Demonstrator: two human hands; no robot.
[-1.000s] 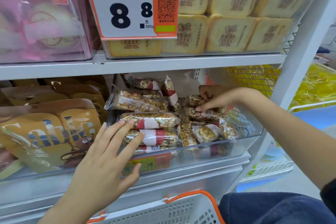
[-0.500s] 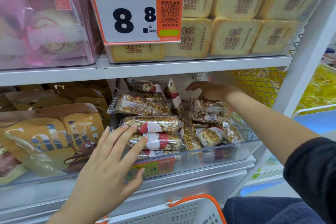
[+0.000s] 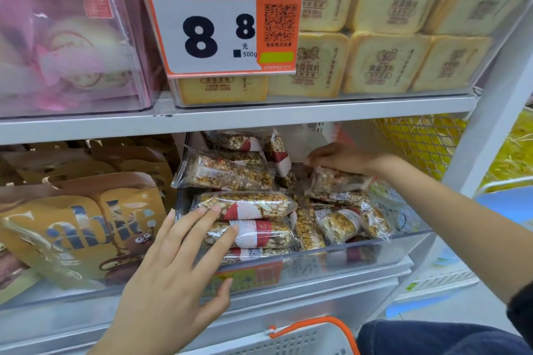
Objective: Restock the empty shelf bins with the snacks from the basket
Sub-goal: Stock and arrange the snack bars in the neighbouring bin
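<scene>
A clear shelf bin (image 3: 383, 251) on the lower shelf holds several nut bars in clear wrappers with red and white bands. My left hand (image 3: 184, 268) lies flat with straight fingers against the front left stack of bars (image 3: 259, 235), thumb on the bin's front wall. My right hand (image 3: 340, 157) reaches into the back right of the bin and rests, fingers stretched out, on top of one nut bar (image 3: 337, 183); its thumb is hidden. The white basket with an orange handle (image 3: 311, 336) shows at the bottom edge, its inside out of sight.
Brown snack bags (image 3: 80, 228) fill the bin to the left. Above, a bin of toast-shaped packs (image 3: 386, 66) carries an orange price tag (image 3: 222, 23), beside a pink-tinted bin (image 3: 63, 37). A white shelf post (image 3: 490, 112) stands at the right.
My right hand moved from the middle of the bin to its back right and now lies on a bar there. My left hand stayed on the front stack.
</scene>
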